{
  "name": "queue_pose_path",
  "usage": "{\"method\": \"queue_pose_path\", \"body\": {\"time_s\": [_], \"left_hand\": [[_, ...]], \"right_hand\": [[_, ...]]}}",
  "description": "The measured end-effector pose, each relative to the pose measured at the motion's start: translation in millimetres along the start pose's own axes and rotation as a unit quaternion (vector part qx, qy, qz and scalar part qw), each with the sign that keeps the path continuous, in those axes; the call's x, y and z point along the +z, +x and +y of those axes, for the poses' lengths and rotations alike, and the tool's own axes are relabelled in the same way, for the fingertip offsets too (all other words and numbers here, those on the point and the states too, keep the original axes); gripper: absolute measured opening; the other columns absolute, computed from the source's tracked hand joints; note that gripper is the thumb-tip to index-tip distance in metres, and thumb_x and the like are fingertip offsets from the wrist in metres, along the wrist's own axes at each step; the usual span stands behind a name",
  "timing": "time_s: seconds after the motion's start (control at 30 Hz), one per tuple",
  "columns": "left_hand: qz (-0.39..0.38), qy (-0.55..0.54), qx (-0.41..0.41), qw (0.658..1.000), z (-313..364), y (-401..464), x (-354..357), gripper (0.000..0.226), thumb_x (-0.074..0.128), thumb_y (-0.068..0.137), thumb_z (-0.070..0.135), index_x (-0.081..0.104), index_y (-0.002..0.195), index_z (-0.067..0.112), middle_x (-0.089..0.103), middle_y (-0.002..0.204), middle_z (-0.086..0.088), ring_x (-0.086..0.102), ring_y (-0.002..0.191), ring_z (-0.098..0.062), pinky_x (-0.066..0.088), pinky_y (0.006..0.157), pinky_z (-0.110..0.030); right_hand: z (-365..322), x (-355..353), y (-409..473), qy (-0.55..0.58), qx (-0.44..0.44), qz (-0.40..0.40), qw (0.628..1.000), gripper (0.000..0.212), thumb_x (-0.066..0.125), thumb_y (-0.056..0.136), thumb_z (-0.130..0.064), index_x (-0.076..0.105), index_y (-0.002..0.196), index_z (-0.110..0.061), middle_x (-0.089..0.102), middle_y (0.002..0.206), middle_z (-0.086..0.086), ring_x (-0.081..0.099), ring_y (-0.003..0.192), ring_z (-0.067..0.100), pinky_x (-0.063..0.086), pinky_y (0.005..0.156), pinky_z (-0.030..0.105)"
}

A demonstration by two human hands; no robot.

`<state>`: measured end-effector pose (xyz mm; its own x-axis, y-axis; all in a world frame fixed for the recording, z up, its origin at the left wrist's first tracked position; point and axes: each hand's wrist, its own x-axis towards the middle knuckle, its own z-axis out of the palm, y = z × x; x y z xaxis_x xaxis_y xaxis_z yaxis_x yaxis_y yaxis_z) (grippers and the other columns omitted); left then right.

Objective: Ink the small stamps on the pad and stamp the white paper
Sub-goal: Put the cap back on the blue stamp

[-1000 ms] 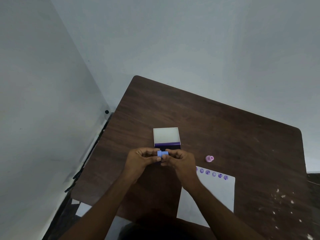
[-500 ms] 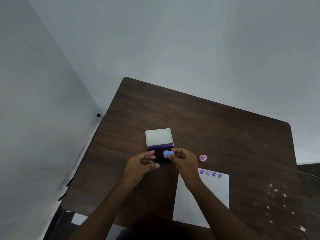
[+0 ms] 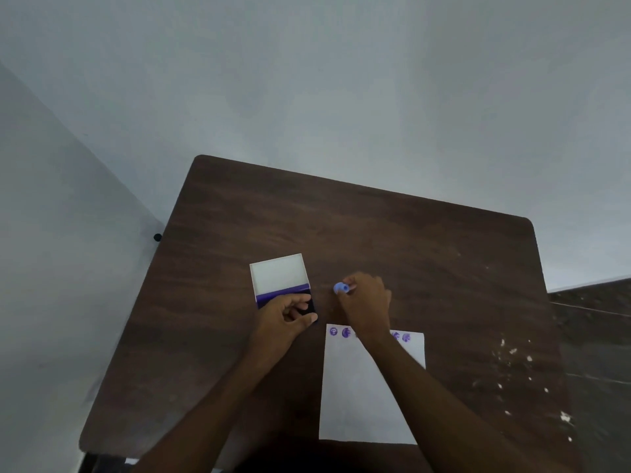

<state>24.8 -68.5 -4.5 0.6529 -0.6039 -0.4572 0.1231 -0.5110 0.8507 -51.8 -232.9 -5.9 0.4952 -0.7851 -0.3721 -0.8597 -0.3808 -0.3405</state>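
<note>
My right hand (image 3: 367,307) pinches a small blue stamp (image 3: 340,288) above the table, to the right of the ink pad (image 3: 285,295). The pad's white lid (image 3: 278,273) stands open behind its dark purple ink surface. My left hand (image 3: 285,320) rests on the pad's near edge and covers most of the ink. The white paper (image 3: 362,397) lies near the front edge, with a row of purple prints (image 3: 339,332) along its top. My right wrist hides the middle prints. The pink stamp is hidden behind my right hand.
The dark wooden table (image 3: 392,233) stands in a corner against pale walls. White specks (image 3: 512,370) mark its right side. A small black knob (image 3: 157,237) sits at the wall by the table's left edge.
My right hand has carried the blue stamp rightward, away from the pad. My left hand has let go of the stamp and settled on the pad. The camera has shifted.
</note>
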Motion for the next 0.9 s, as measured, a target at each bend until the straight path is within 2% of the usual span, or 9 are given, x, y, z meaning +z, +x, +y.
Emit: {"method": "queue_pose_path", "body": {"time_s": [0.13,0.37,0.7,0.9], "left_hand": [[-0.007,0.017,0.005,1.000,2.3,7.2,11.6,0.034,0.078,0.077,0.014,0.066,0.109,0.020,0.068,0.098,0.004,0.066,0.085,-0.010,0.054,0.075,-0.018],[-0.011,0.039,0.007,0.999,-0.8,12.6,14.7,0.035,0.079,0.076,0.017,0.067,0.108,0.023,0.067,0.094,0.011,0.067,0.083,-0.009,0.053,0.069,-0.014],[-0.018,0.041,0.001,0.999,-4.9,12.9,14.1,0.037,0.079,0.076,0.015,0.066,0.109,0.024,0.067,0.094,0.011,0.066,0.084,-0.009,0.056,0.074,-0.019],[-0.004,0.012,-0.033,0.999,-3.2,10.6,14.9,0.033,0.074,0.081,0.017,0.063,0.112,0.023,0.067,0.095,0.011,0.065,0.089,-0.006,0.051,0.072,-0.014]], "right_hand": [[2.5,3.7,4.5,-0.051,-0.010,0.010,0.999,0.018,0.060,0.087,-0.040,0.065,0.090,-0.023,0.066,0.095,-0.003,0.054,0.094,0.015,0.038,0.093,0.038],[5.4,10.0,12.2,-0.060,-0.012,0.010,0.998,0.020,0.061,0.086,-0.038,0.064,0.099,-0.023,0.067,0.108,-0.002,0.055,0.102,0.017,0.038,0.099,0.041],[13.6,3.9,4.9,-0.012,-0.033,0.021,0.999,0.025,0.062,0.085,-0.038,0.062,0.106,-0.024,0.061,0.118,0.000,0.051,0.110,0.018,0.042,0.098,0.038],[38.3,-4.7,0.1,0.025,0.047,-0.020,0.998,0.041,0.070,0.083,-0.029,0.058,0.121,-0.021,0.051,0.135,0.003,0.044,0.124,0.022,0.038,0.106,0.037]]}}
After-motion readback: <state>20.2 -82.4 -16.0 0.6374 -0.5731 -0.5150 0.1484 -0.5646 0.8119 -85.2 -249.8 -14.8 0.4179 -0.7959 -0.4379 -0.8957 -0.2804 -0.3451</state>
